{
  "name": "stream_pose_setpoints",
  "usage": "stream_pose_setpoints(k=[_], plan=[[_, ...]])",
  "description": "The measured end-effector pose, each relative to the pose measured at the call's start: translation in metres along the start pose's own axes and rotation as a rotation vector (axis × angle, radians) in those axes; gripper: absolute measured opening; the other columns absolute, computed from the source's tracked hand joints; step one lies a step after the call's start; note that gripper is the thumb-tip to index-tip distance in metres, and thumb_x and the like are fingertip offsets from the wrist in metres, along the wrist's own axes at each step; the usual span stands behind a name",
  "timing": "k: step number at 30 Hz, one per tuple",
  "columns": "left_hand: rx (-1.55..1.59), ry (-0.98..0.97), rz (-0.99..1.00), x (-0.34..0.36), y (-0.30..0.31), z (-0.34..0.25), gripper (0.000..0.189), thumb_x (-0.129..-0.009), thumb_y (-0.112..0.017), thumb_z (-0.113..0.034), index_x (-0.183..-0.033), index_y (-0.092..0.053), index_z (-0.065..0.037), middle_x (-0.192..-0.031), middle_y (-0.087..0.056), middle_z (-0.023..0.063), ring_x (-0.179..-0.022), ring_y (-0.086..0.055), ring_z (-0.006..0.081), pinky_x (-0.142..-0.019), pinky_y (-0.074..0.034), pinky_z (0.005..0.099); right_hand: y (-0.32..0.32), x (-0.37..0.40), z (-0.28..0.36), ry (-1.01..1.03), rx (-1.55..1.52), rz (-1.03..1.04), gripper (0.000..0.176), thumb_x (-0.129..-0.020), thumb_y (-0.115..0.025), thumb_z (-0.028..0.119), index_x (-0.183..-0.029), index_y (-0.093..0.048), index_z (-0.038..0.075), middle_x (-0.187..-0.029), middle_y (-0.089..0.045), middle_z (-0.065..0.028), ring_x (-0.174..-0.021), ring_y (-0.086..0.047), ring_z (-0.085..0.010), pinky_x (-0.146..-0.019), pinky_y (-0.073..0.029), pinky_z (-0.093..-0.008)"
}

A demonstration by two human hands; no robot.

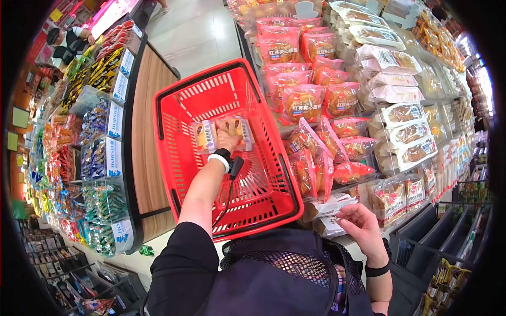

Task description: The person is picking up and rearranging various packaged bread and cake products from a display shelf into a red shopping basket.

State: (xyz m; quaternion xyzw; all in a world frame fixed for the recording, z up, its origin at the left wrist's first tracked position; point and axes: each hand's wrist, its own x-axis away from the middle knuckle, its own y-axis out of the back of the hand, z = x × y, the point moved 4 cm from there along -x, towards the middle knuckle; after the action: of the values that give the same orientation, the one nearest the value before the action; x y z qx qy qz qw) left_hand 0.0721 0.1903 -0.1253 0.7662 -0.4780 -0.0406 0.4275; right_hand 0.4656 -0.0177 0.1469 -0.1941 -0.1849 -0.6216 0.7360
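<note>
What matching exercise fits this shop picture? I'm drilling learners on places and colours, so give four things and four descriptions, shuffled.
Things:
1. left hand
2. right hand
3. basket
4. red bean bread packs

Descriptions:
A. pink-red wrappers, stacked right of the basket
B. red plastic with slotted walls
C. low on the right, beside white packets
D. inside the basket, holding a wrapped bread pack

Pairs: 1-D, 2-C, 3-B, 4-A
</note>
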Motion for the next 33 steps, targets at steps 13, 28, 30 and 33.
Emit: stream_pose_setpoints(k=[13,28,30,33], plan=[[-0.651,-0.125,-0.183,0.007,0.071,-0.011,0.091,-0.067,-0.071,-0.037,-0.137,-0.018,-0.013,-0.135,-0.031,0.0230,-0.118,-0.043,0.0362,-0.093,-0.042,0.0446,0.004,0.018,-0.016,0.000,-0.056,-0.071,0.022,-0.083,-0.061,0.001,-0.104,-0.055,0.002,-0.098,-0.062,-0.0053,-0.087,-0.056,-0.0083,-0.077,-0.046,-0.0223],[0.102,0.109,-0.019,-0.041,0.059,0.037,0.085,-0.063,-0.079,-0.012,-0.128,-0.025,-0.008,-0.112,-0.051,0.0140,-0.098,-0.057,0.0297,-0.077,-0.051,0.0487,-0.021,0.068,-0.047,-0.024,-0.121,-0.249,0.024,-0.086,-0.059,0.007,-0.108,-0.054,0.001,-0.097,-0.060,-0.0024,-0.088,-0.056,-0.0072,-0.079,-0.046,-0.0225],[0.352,0.141,0.423,-0.087,0.040,0.068,0.087,-0.062,-0.080,-0.010,-0.126,-0.022,-0.009,-0.117,-0.047,0.0155,-0.093,-0.057,0.0313,-0.064,-0.053,0.0517,-0.020,0.076,-0.048,-0.009,-0.114,-0.267,0.024,-0.086,-0.059,0.008,-0.109,-0.054,0.001,-0.098,-0.060,-0.0026,-0.088,-0.055,-0.0074,-0.079,-0.046,-0.0227],[0.437,0.217,0.233,-0.069,0.041,0.057,0.079,-0.060,-0.080,-0.005,-0.117,-0.026,-0.010,-0.113,-0.050,0.0135,-0.090,-0.058,0.0289,-0.060,-0.055,0.0486,-0.017,0.084,-0.049,-0.001,-0.109,-0.261,0.023,-0.087,-0.058,0.008,-0.109,-0.054,0.003,-0.100,-0.060,-0.0030,-0.090,-0.055,-0.0076,-0.081,-0.046,-0.0231]])
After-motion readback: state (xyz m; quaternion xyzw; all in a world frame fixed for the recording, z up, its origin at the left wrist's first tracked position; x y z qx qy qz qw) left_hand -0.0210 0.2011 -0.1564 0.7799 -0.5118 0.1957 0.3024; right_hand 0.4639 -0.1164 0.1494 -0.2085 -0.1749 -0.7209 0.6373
